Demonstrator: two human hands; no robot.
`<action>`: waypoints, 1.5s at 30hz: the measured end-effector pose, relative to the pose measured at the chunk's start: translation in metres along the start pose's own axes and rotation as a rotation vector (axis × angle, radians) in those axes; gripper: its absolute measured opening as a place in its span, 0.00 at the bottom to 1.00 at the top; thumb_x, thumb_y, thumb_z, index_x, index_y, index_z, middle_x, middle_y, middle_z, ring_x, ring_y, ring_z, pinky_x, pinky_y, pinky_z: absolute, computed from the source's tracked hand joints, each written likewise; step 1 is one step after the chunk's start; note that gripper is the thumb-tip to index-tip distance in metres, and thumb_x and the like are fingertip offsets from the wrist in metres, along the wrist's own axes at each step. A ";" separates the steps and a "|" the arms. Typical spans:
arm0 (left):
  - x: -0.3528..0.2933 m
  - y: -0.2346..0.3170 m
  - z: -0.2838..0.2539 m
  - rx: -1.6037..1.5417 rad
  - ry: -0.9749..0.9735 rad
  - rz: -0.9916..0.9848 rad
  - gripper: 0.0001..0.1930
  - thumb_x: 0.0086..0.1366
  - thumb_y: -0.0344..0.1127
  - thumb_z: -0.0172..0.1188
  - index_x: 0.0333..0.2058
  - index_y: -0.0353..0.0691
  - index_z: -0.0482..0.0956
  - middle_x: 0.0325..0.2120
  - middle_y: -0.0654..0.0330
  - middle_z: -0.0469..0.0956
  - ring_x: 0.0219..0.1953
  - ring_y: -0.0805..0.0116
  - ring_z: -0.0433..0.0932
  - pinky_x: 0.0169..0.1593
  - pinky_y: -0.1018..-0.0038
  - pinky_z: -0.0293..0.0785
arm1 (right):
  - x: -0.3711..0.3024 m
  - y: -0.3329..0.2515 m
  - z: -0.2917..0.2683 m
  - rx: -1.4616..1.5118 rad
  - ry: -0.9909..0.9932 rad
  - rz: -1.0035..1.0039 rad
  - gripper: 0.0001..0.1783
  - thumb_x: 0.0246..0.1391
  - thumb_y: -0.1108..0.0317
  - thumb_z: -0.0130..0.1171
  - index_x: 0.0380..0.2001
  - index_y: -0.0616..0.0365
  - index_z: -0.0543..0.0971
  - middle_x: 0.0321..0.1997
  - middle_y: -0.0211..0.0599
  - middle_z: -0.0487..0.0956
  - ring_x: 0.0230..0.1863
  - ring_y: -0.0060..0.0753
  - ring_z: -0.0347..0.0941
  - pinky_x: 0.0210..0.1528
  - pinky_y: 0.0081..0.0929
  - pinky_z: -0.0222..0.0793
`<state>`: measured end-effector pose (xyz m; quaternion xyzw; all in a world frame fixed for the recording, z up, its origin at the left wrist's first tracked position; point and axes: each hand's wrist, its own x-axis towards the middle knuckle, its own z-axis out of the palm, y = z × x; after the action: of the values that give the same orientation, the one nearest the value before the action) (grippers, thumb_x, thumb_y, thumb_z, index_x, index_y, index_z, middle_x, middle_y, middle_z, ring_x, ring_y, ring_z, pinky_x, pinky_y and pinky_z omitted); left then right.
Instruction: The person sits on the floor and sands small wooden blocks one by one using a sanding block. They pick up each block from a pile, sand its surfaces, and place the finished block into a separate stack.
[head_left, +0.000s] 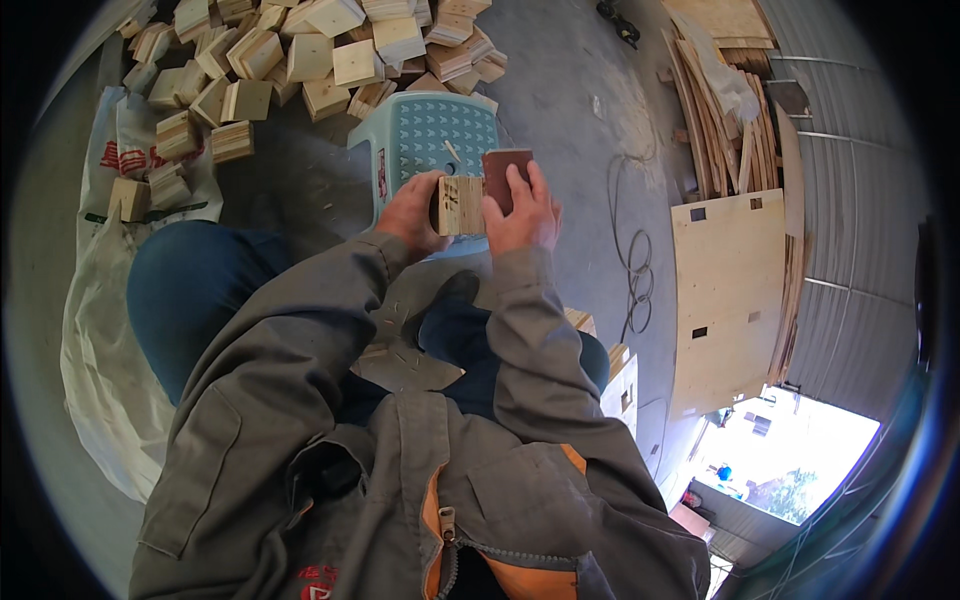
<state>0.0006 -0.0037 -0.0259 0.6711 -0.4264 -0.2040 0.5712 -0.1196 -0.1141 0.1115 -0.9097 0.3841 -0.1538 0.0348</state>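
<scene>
My left hand (412,215) is closed round the left side of a plywood block (462,207), whose layered edge faces up toward me. In my right hand (527,215) is a flat reddish-brown piece (505,163) that looks like a sanding block, gripped with the fingers over its face. It sits against the right end of the plywood block, and the fingers hide part of it. Both hands are over the near edge of a light blue-green plastic stool (425,125) with a patterned top. A small wood sliver (452,151) lies on the stool.
A heap of plywood blocks (305,57) covers the floor beyond the stool. More blocks lie by a white plastic sack (120,330) at my left. On the right are a loose cable (637,260), a large plywood sheet (728,300) and stacked boards (705,120).
</scene>
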 end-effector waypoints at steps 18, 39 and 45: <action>0.000 0.028 -0.014 -0.043 0.058 -0.022 0.41 0.47 0.31 0.78 0.62 0.44 0.71 0.54 0.46 0.77 0.59 0.40 0.76 0.62 0.56 0.75 | -0.091 0.011 -0.029 0.141 -0.027 -0.077 0.38 0.45 0.64 0.78 0.63 0.54 0.82 0.73 0.47 0.74 0.68 0.55 0.72 0.69 0.49 0.67; -0.001 0.024 -0.012 -0.083 -0.003 -0.042 0.40 0.46 0.29 0.82 0.58 0.41 0.72 0.49 0.50 0.78 0.53 0.52 0.80 0.58 0.59 0.78 | 0.016 0.050 0.002 0.668 -0.302 0.292 0.36 0.51 0.60 0.75 0.62 0.67 0.81 0.65 0.54 0.81 0.66 0.46 0.78 0.69 0.38 0.71; -0.001 0.016 -0.010 -0.060 -0.003 -0.051 0.39 0.50 0.31 0.77 0.61 0.44 0.71 0.54 0.46 0.77 0.58 0.40 0.77 0.61 0.55 0.76 | -0.070 0.034 -0.036 0.410 -0.178 0.127 0.35 0.50 0.60 0.75 0.62 0.62 0.81 0.69 0.57 0.76 0.68 0.57 0.74 0.72 0.46 0.69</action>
<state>0.0024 0.0033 -0.0088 0.6640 -0.4034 -0.2322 0.5851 -0.2002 -0.0865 0.1222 -0.8675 0.3967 -0.1455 0.2624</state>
